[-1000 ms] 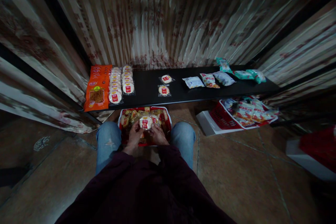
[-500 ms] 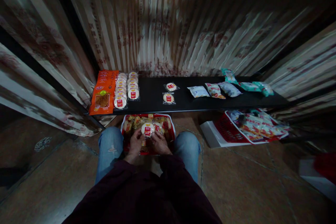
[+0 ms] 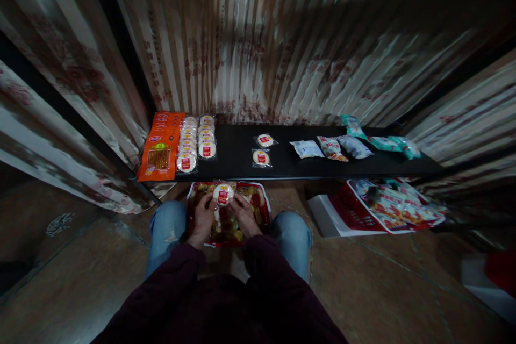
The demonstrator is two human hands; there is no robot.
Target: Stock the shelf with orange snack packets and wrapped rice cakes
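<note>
Between the fingertips of both hands is a round white cracker (image 3: 223,194) in a clear wrapper with a red label. My left hand (image 3: 204,216) pinches its left edge, and my right hand (image 3: 244,215) grips the right edge. Below them, between the knees, stands a red basket (image 3: 266,214) filled with wrapped snacks, partly hidden by the hands. On the black shelf (image 3: 234,162) just beyond, similar wrapped crackers lie overlapped in two rows, a left row (image 3: 186,162) and a right row (image 3: 207,150). Two more lie apart, a rear cracker (image 3: 265,140) and a front cracker (image 3: 261,158).
An orange packet (image 3: 161,142) lies at the shelf's left end. Farther right are a white packet (image 3: 306,149), a red-and-white packet (image 3: 332,148) and several teal packets (image 3: 385,143). Another red basket (image 3: 351,208) of packets rests on a white box (image 3: 322,217) on the floor.
Both hands have raised the wrapped cracker slightly toward the shelf's front edge. The view has shifted a little, and more of the basket's contents shows below.
</note>
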